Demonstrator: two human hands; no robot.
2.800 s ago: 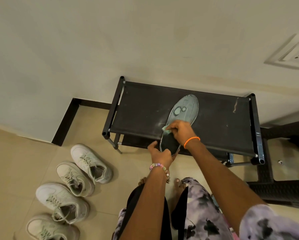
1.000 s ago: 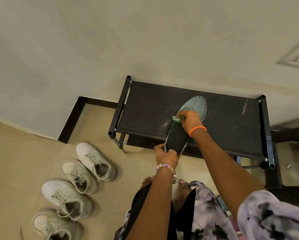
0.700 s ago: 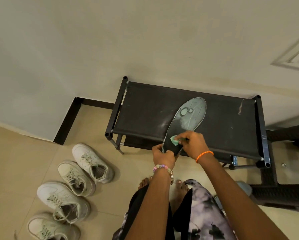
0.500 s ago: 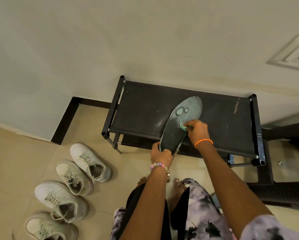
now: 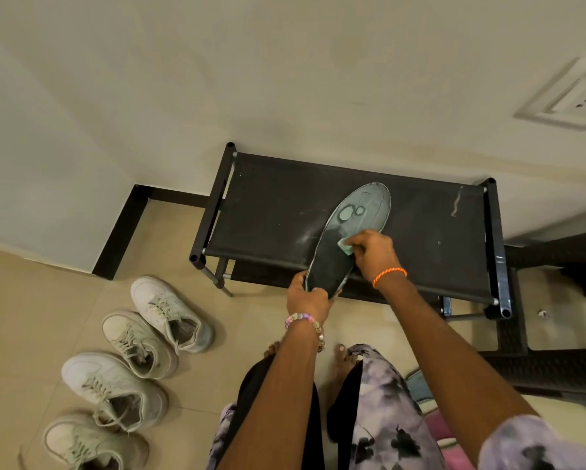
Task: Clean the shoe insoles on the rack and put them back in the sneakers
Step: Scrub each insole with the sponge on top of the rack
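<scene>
Insole (image 5: 339, 245), one, on rack (image 5: 268, 212): left hand (image 5: 307, 296) fingers pinch heel, right hand (image 5: 369, 252) fingers pinch cloth (image 5: 343, 244); four sneakers (image 5: 115, 385).

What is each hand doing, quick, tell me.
Left hand: closed on the insole heel.
Right hand: closed on a small green cloth, pressed to the insole.

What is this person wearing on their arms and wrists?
Both forearms are bare. The left hand has a bracelet of pastel beads, pink, purple and yellowish, at the wrist. The right hand has a thin braided orange band. A lilac sleeve with dark blotches covers the right upper arm.
</scene>
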